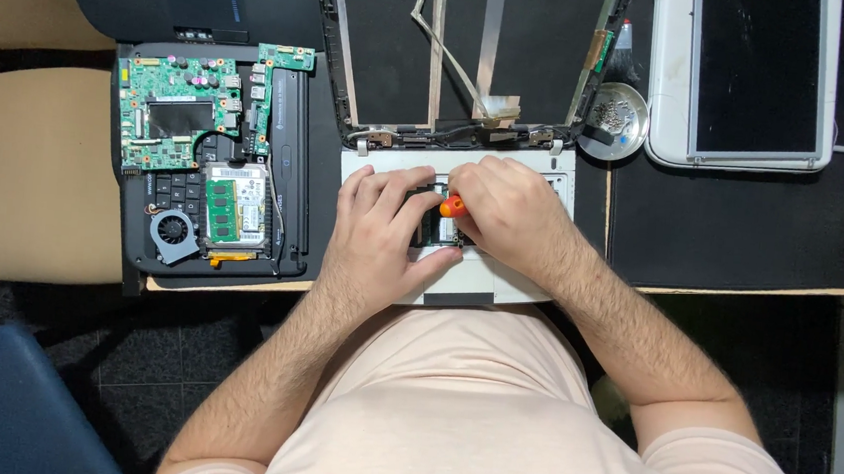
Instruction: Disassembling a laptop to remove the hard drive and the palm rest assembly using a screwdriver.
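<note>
- The right hand [505,205] is curled into a loose fist, its fingers pinching a small screwdriver with an orange handle [452,206]; only the glossy orange end shows, and the tip is hidden.
- The left hand [379,226] lies flat with fingers spread, pressing on the white laptop base [459,282] at 9 o'clock from the screwdriver; it grips nothing.
- That base is a smooth white plastic shell at the desk's near edge, with a dark rectangular opening [435,228] between the two hands.
- At 12 o'clock from the hands lies the laptop's lid [396,54], a matt black panel in a thin frame, crossed by flat pale ribbon cables [436,37] and patches of tan tape.
- At 9 o'clock rests a second, black laptop chassis [293,157], opened up: a green circuit board [179,113] studded with small parts, a green memory stick on a silvery square [235,210], and a round grey fan [174,231].
- At 2 o'clock stands a shallow round metal dish [616,117] holding tiny screws, shiny at the rim.
- At 2 o'clock farther out lies a white-framed screen [746,77] with rounded corners and a dark glass face.
- A black desk mat [744,222] with small red lettering at its right edge lies at 3 o'clock.
</note>
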